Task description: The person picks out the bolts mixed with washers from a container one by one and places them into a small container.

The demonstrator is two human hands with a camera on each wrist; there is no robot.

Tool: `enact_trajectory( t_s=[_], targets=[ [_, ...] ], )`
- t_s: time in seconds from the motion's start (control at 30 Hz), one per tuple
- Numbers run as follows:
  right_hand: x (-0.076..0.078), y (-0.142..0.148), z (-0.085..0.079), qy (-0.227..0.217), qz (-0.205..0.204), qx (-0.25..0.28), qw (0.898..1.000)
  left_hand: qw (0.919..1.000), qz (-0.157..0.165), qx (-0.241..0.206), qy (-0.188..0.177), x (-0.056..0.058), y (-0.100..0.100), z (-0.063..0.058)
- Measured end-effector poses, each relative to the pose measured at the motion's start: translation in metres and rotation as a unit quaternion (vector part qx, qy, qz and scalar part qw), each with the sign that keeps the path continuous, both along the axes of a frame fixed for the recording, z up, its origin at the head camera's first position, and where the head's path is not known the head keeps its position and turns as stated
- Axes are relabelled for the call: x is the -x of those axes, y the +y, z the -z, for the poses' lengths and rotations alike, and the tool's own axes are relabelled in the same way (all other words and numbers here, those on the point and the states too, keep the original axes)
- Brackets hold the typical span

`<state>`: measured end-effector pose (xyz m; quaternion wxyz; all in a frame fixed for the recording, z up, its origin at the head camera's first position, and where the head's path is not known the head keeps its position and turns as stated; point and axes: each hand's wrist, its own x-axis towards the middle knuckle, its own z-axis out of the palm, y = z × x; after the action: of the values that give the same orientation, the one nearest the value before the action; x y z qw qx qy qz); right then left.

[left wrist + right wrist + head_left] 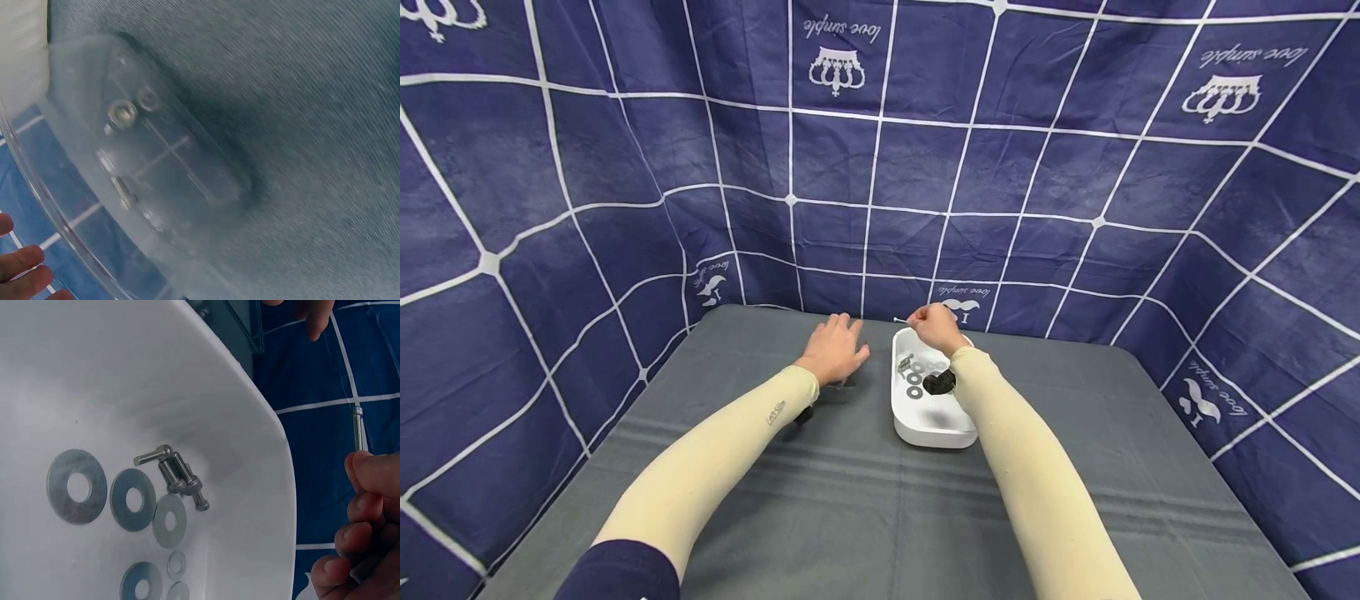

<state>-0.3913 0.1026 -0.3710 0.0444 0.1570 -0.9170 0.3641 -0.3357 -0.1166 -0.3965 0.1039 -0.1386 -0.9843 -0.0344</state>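
My right hand (936, 327) pinches a small metal screw (358, 428) by one end, its head pointing away from the fingers, above the far end of a white plastic tray (934, 438). Inside that tray lie several flat washers (78, 486) and a little heap of bolts (178, 472). My left hand (833, 346) is spread, fingers apart, holding nothing, over a clear plastic box (206, 250) left of the tray. Through its wall show a metal nut (122, 114), a similar ring-shaped piece (149, 99) and a short bolt (123, 192). In the head view, the left hand and sleeve hide most of this box.
A grey cloth (850, 517) covers the table under both containers. Dark blue curtains (917, 167) with white grid lines hang behind the table and at both sides, close to the table's far edge.
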Motion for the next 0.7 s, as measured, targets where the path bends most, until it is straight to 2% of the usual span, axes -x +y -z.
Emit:
enact_trajectory(
  t_s=[0.33, 0.53, 0.7],
  targets=[
    [0.002, -0.015, 0.001, -0.013, -0.016, 0.001, 1.000, 0.9998, -0.016, 0.000, -0.015, -0.004, -0.025, 0.004],
    [0.005, -0.026, -0.003, -0.009, -0.024, 0.010, 1.000, 0.9996, -0.024, 0.006, -0.010, -0.004, -0.042, 0.000],
    [0.005, -0.034, -0.003, -0.010, -0.035, 0.010, 0.999, 0.9987, -0.034, 0.015, -0.033, -0.006, -0.055, 0.001]
  ],
)
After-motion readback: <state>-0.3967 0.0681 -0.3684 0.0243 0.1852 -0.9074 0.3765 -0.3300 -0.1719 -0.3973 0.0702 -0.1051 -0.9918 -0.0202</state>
